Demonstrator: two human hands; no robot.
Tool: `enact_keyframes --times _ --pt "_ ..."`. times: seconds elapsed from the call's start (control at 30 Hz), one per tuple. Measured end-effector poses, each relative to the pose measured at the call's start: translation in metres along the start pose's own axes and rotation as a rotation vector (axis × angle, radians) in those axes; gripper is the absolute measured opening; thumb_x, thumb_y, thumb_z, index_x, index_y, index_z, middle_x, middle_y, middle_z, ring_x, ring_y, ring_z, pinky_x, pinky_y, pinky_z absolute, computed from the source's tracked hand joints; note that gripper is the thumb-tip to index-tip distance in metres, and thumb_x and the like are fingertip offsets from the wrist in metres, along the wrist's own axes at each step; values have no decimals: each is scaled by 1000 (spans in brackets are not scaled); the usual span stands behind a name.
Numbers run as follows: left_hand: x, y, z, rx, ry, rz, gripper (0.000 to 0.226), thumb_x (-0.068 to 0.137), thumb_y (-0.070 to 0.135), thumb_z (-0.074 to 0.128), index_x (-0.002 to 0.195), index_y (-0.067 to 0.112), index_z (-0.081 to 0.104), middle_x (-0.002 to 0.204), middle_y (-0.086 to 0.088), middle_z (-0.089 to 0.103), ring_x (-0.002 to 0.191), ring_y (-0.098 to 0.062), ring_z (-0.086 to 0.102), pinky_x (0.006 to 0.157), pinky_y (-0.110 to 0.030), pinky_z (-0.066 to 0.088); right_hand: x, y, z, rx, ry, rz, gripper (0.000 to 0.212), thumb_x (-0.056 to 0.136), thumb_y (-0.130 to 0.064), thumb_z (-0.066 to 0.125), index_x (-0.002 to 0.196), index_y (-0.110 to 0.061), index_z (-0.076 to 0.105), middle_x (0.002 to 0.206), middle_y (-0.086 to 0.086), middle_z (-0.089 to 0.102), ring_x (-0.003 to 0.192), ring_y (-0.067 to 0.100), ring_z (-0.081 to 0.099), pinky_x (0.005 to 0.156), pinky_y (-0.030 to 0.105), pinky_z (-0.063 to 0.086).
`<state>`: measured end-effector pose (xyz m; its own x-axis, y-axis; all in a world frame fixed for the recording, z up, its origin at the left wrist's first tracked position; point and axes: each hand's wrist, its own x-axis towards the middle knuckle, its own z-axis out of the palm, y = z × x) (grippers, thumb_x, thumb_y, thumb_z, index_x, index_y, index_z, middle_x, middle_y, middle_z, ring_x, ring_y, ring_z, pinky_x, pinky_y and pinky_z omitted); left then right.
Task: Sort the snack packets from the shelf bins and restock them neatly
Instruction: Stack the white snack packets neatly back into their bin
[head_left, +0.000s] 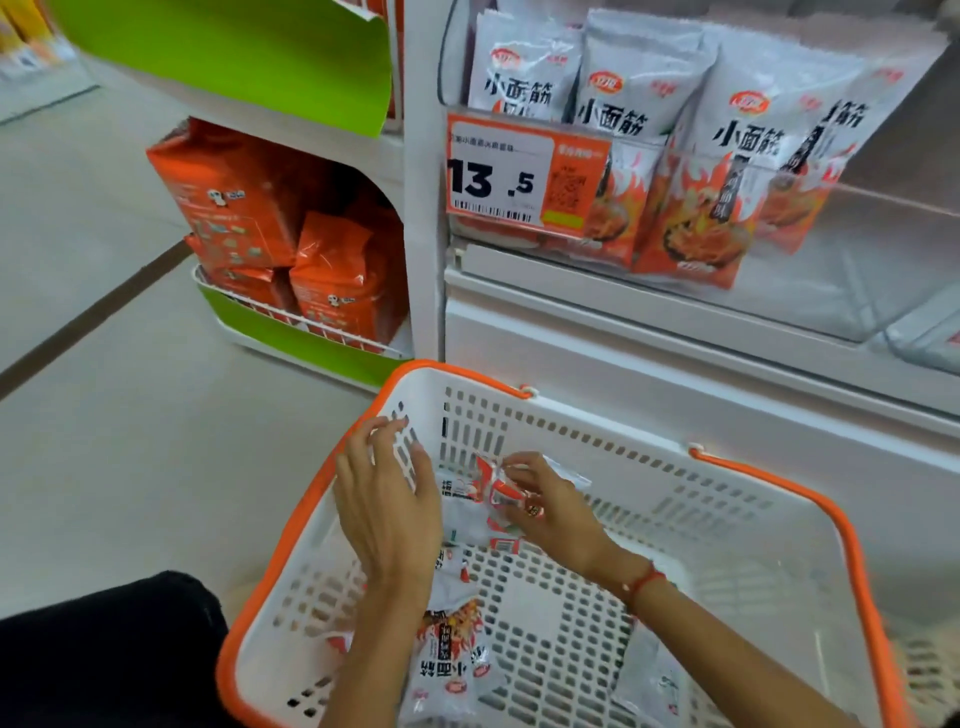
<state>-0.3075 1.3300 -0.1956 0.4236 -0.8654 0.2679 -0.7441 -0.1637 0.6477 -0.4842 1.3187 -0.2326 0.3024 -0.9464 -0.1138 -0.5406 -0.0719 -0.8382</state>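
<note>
A white shopping basket (727, 519) with an orange rim stands on the floor before the shelf. Inside lie several small white-and-red snack packets (452, 654). My right hand (550, 509) pinches a small packet (493, 486) over the basket's far left corner. My left hand (384, 499) hovers just left of it with fingers spread and relaxed, holding nothing. Above, a clear shelf bin (857, 270) holds several large white-and-orange snack bags (696, 171) standing upright behind a 13.5 price tag (519, 174).
A green-and-white end rack (291, 332) at the left holds orange bags (332, 275). A white shelf base (675, 364) runs behind the basket. Beige floor spreads to the left. My dark trouser knee (104, 654) is at the lower left.
</note>
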Motion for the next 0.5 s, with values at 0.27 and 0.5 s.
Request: enact_keyframes --times 0.27,0.5 --pt "-4 47 4 -797 -1305 -654 63 80 65 61 118 14 67 111 -14 71 104 -26 68 91 -40 53 -81 -33 -66 -579 124 -503 68 78 -1 71 129 -43 52 132 -10 48 119 12 48 83 27 51" --pt "-24 64 9 -778 -966 -373 28 83 43 69 106 27 67 101 5 75 95 -9 69 85 -25 52 -87 -29 -74 -6 221 175 21 100 -23 49 117 -24 63 113 -8 65 111 12 59 96 25 47"
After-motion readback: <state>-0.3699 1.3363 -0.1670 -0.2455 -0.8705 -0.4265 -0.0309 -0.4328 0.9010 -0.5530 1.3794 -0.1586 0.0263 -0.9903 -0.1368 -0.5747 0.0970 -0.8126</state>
